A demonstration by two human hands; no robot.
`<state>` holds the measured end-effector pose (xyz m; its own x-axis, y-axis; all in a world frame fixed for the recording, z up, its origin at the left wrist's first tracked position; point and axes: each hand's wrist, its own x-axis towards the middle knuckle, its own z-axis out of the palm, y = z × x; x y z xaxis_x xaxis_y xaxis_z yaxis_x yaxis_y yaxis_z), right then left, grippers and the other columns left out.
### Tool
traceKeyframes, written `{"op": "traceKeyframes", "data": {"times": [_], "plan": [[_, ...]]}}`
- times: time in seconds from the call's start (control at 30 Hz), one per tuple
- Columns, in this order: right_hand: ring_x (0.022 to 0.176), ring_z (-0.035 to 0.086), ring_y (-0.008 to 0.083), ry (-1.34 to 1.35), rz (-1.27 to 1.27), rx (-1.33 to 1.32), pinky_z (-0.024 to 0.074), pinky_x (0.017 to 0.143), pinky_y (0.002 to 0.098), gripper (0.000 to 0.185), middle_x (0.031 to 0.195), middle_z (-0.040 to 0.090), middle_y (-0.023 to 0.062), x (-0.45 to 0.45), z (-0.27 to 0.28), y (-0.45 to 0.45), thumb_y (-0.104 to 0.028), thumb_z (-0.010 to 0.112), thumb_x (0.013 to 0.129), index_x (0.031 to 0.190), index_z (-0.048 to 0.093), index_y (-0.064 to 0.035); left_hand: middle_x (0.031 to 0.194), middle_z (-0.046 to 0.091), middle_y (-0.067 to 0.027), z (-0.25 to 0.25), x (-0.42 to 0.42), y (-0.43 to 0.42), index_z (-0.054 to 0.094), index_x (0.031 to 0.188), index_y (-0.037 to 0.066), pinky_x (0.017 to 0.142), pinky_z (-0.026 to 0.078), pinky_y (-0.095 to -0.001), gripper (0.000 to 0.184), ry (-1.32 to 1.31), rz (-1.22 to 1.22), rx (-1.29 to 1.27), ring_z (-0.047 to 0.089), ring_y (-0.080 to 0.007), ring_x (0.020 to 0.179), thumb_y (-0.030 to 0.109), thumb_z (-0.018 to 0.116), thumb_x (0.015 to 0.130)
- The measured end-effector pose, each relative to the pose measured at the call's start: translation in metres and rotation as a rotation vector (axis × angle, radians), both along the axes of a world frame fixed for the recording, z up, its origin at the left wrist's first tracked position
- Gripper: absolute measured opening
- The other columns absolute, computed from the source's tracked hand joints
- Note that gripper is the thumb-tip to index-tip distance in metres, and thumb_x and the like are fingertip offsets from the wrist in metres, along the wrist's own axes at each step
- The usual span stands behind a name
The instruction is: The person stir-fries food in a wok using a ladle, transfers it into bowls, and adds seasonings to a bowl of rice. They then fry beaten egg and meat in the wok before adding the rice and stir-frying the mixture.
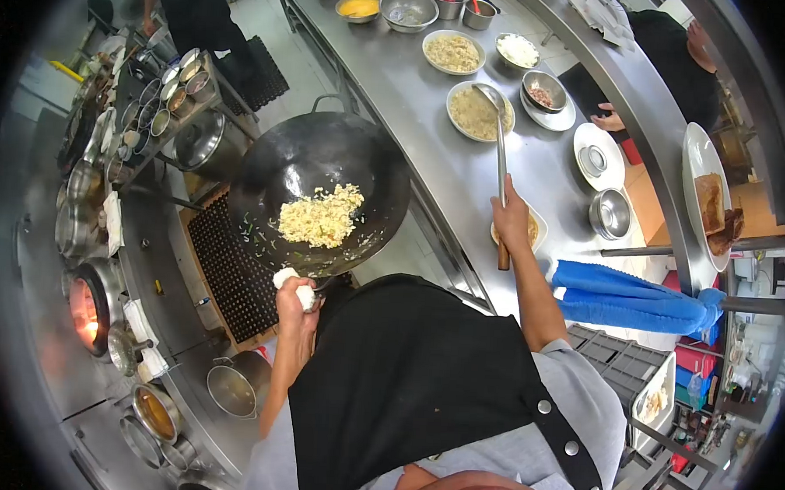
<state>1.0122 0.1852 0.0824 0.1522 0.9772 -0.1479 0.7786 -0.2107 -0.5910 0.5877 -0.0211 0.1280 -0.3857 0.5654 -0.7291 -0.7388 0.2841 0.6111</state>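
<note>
I have the left hand (291, 309) curled tightly round a white cloth (306, 297) at the wok's near edge; how much of the handle it covers, I can't tell. The wok (361, 152) sits left of the counter (403, 101), above the walkway, with the egg-flecked rice (319, 220) heaped in its near half. I see nothing propping it underneath, so a slipping cloth or tiring wrist could tip that rice onto the floor mat (221, 259).

My right hand (509, 222) is wrapped round the ladle's handle, the ladle (502, 153) slanting far into a bowl (451, 123) on the counter. Pulling sideways there could drag the bowl or knock the plate (555, 122) just right of it. The forearm crosses above a near dish (544, 231), so dropping the elbow might catch its rim.
</note>
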Motion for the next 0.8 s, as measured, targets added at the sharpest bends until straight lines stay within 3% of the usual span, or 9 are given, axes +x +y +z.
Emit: {"op": "traceKeyframes", "data": {"times": [0.1,0.17,0.4,0.5,0.57,0.63,0.67,0.73,0.8], "plan": [[0.091,0.071,0.0419,-0.055,-0.025,0.035,0.0534,0.084,0.0447,0.071,0.099,0.069,0.0321,-0.007,-0.001,0.012,-0.018,0.065,0.090,0.155,0.040,-0.0102,0.066,0.060,-0.0070,-0.007,-0.013,0.008,0.054,0.087,0.011,0.034,0.036,-0.0297,0.007,-0.031,-0.033,-0.002,0.053,-0.0161,0.045,0.011,0.059,0.083],[0.088,0.068,0.0464,-0.047,-0.017,0.066,0.0526,0.081,0.0521,0.072,0.094,0.068,0.0323,-0.002,-0.012,0.016,-0.020,0.065,0.089,0.156,0.039,-0.0132,0.066,0.060,-0.0068,-0.016,-0.022,0.011,0.054,0.090,0.011,0.034,0.034,-0.0292,0.009,-0.038,-0.052,-0.012,0.053,-0.0161,0.047,0.010,0.059,0.082],[0.091,0.068,0.0470,-0.035,-0.075,0.133,0.0523,0.081,0.0488,0.071,0.095,0.068,0.0325,-0.060,0.035,-0.010,-0.019,0.066,0.087,0.153,0.042,-0.0059,0.067,0.060,-0.0076,-0.030,-0.104,0.007,0.054,0.090,0.010,0.034,0.034,-0.0294,0.010,-0.150,-0.154,0.031,0.051,-0.0169,0.046,0.009,0.059,0.082],[0.094,0.068,0.0466,-0.052,-0.087,0.368,0.0524,0.084,0.0470,0.070,0.103,0.069,0.0316,-0.076,0.037,-0.014,-0.019,0.066,0.088,0.152,0.043,-0.0022,0.067,0.059,-0.0077,-0.030,-0.135,0.026,0.054,0.090,0.010,0.034,0.034,-0.0298,0.010,-0.176,-0.241,-0.001,0.050,-0.0169,0.045,0.009,0.058,0.082],[0.100,0.070,0.0419,-0.096,-0.108,0.465,0.0519,0.089,0.0447,0.072,0.117,0.070,0.0274,-0.085,0.042,-0.020,-0.019,0.066,0.088,0.152,0.042,-0.0010,0.066,0.059,-0.0074,-0.045,-0.152,0.036,0.054,0.090,0.009,0.034,0.034,-0.0309,0.010,-0.181,-0.269,0.030,0.052,-0.0171,0.045,0.009,0.059,0.081],[0.085,0.071,0.0273,0.043,-0.216,0.324,0.0558,0.078,0.0372,0.071,0.114,0.072,0.0150,-0.106,0.065,-0.037,-0.014,0.066,0.090,0.155,0.039,-0.0012,0.065,0.059,-0.0067,-0.043,-0.168,0.048,0.055,0.087,0.010,0.034,0.035,-0.0319,0.007,-0.160,-0.296,0.058,0.054,-0.0176,0.046,0.009,0.059,0.081],[0.085,0.071,0.0273,0.041,-0.206,0.334,0.0558,0.078,0.0372,0.071,0.114,0.072,0.0150,-0.125,0.089,-0.049,-0.014,0.066,0.090,0.155,0.039,-0.0012,0.065,0.059,-0.0067,-0.043,-0.175,0.053,0.055,0.087,0.010,0.034,0.035,-0.0319,0.007,-0.163,-0.288,0.069,0.054,-0.0176,0.046,0.009,0.059,0.081],[0.071,0.061,0.0117,0.354,-0.226,0.258,0.0529,0.063,0.0276,0.072,0.100,0.068,0.0039,-0.179,0.145,-0.077,-0.009,0.065,0.092,0.157,0.036,-0.0025,0.065,0.059,-0.0062,-0.040,-0.189,0.060,0.055,0.086,0.011,0.034,0.035,-0.0317,0.008,-0.196,-0.319,0.065,0.053,-0.0178,0.045,0.008,0.059,0.080],[0.067,0.056,0.0079,0.452,-0.184,0.259,0.0491,0.058,0.0243,0.072,0.096,0.064,0.0011,-0.225,0.173,-0.102,-0.008,0.065,0.093,0.158,0.035,-0.0033,0.065,0.059,-0.0059,-0.033,-0.199,0.066,0.054,0.087,0.011,0.034,0.034,-0.0314,0.008,-0.180,-0.329,0.057,0.052,-0.0177,0.045,0.008,0.058,0.080]]}}
